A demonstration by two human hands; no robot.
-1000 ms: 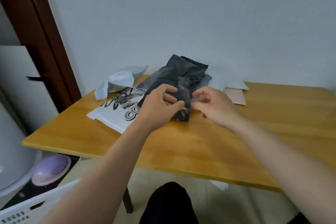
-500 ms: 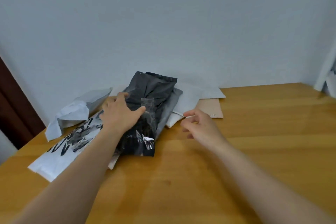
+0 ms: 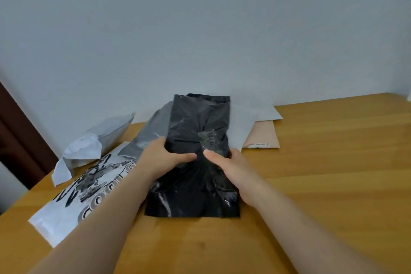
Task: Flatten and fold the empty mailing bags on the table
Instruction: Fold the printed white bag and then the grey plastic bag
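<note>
A black mailing bag point(image 3: 195, 189) lies lengthwise on the wooden table point(image 3: 322, 184), its far end raised against the wall. My left hand point(image 3: 162, 160) grips its left edge at mid-length, thumb on top. My right hand point(image 3: 226, 164) grips the right edge the same way, the two thumbs nearly meeting. The fingers of both hands are hidden under the bag. Beneath the bag's left side lie a grey mailing bag point(image 3: 149, 138) and a white printed mailing bag point(image 3: 89, 191).
A crumpled white bag point(image 3: 89, 147) sits at the far left near the wall. A white envelope point(image 3: 251, 118) and a beige envelope point(image 3: 262, 138) lie behind the black bag on the right. The table's right half is bare wood.
My right hand has moved left from the bare table onto the black bag's right edge. My left hand shifted from resting on top to gripping the left edge. The bag now lies longer and flatter.
</note>
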